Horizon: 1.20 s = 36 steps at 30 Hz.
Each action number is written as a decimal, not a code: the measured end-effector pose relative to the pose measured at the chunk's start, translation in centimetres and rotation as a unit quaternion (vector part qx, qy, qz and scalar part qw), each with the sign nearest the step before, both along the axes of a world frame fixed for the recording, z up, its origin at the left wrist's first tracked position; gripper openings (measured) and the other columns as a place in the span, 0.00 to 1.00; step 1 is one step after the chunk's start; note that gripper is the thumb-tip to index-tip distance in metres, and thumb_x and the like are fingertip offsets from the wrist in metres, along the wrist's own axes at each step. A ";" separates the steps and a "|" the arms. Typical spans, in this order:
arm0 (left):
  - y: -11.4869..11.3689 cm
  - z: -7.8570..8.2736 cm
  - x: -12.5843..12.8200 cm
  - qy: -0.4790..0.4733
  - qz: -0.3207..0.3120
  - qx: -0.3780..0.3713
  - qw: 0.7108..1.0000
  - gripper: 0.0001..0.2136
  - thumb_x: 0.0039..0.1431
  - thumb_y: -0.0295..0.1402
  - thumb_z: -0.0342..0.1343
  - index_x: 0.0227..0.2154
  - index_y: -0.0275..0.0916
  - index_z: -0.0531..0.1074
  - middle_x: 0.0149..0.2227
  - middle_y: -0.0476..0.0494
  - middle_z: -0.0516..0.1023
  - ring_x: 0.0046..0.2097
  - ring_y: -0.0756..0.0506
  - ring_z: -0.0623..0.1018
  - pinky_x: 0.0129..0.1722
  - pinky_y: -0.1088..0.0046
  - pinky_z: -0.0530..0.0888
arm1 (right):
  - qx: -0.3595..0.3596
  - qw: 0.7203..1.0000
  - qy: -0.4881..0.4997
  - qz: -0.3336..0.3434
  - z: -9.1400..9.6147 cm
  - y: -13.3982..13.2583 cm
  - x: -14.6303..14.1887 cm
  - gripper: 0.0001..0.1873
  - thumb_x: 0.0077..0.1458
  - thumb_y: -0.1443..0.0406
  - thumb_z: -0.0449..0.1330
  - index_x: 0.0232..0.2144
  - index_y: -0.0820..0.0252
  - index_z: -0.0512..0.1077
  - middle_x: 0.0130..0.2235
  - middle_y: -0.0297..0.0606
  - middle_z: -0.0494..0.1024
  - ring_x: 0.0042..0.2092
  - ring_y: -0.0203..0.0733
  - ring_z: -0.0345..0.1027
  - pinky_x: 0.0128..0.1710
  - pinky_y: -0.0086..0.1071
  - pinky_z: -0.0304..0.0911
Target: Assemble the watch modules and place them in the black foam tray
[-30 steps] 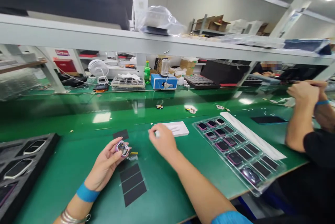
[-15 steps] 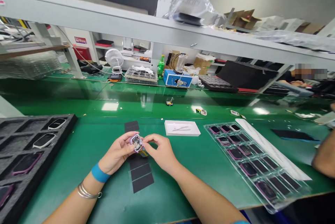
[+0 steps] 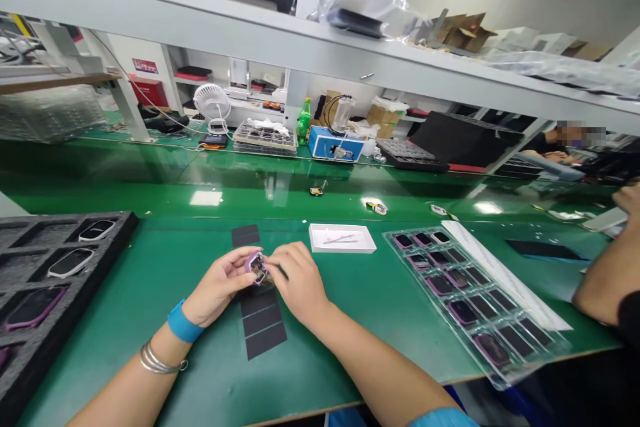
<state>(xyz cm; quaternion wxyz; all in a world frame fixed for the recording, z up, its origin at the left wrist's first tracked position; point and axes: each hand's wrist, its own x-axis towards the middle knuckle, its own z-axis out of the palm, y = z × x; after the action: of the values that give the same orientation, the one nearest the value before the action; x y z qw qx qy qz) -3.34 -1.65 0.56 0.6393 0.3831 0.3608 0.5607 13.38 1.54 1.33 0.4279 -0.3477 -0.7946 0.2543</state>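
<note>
My left hand (image 3: pixel 223 284) grips an opened purple smartwatch case (image 3: pixel 257 268) between thumb and fingers. The small parts inside the case face up and to the right. At the case's right edge, the thumb and fingers of my right hand (image 3: pixel 299 280) are pinched together. Whatever lies between those fingertips is too small to make out. Under the hands, dark rectangular sheets (image 3: pixel 266 334) lie in a row on the green mat. A shallow white box (image 3: pixel 343 247) with tweezers in it sits just beyond my right hand.
On the left lies a black foam tray (image 3: pixel 120 230) with watches in its slots. A clear plastic tray (image 3: pixel 425 294) of purple watches lies on the right, beside a white paper strip (image 3: pixel 500 274). Another person's arm (image 3: pixel 607 267) reaches in at the right edge. A shelf beam (image 3: pixel 250 30) crosses above.
The case has tilted in my left hand, so its inside now faces more to the right. My right fingers have closed in over its edge. The whole view has shifted slightly.
</note>
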 end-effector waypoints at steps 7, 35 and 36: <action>0.3 0.3 -0.7 -0.035 0.040 -0.016 0.998 0.19 0.45 0.30 0.64 0.43 0.39 0.72 0.42 0.40 0.77 0.41 0.43 0.77 0.41 0.68 0.73 | -0.454 0.859 0.163 0.171 -0.9 1.0 -0.5 0.24 0.35 0.58 0.69 0.36 0.62 0.69 0.29 0.34 0.76 0.31 0.36 0.72 0.37 0.33 0.67; 0.2 -0.2 0.9 0.041 -0.091 -0.109 0.989 0.14 0.49 0.29 0.61 0.40 0.34 0.72 0.33 0.41 0.77 0.35 0.46 0.78 0.33 0.74 0.77 | 0.002 0.996 -0.018 0.087 0.4 1.1 0.1 0.08 0.56 0.67 0.56 0.37 0.54 0.74 0.34 0.35 0.74 0.40 0.38 0.65 0.44 0.34 0.61; 0.3 -0.2 1.0 0.044 -0.084 -0.111 0.989 0.13 0.49 0.29 0.61 0.39 0.34 0.72 0.32 0.41 0.78 0.34 0.46 0.78 0.32 0.75 0.77 | 0.001 0.996 -0.015 0.083 0.3 1.2 0.0 0.08 0.55 0.67 0.57 0.37 0.54 0.74 0.34 0.35 0.74 0.40 0.38 0.65 0.44 0.34 0.61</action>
<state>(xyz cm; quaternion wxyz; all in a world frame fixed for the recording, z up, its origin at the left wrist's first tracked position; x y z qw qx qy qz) -2.39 -1.37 0.35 0.7063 0.3631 0.4154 0.4436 13.34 2.77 1.66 0.3939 -0.2835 -0.8272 0.2832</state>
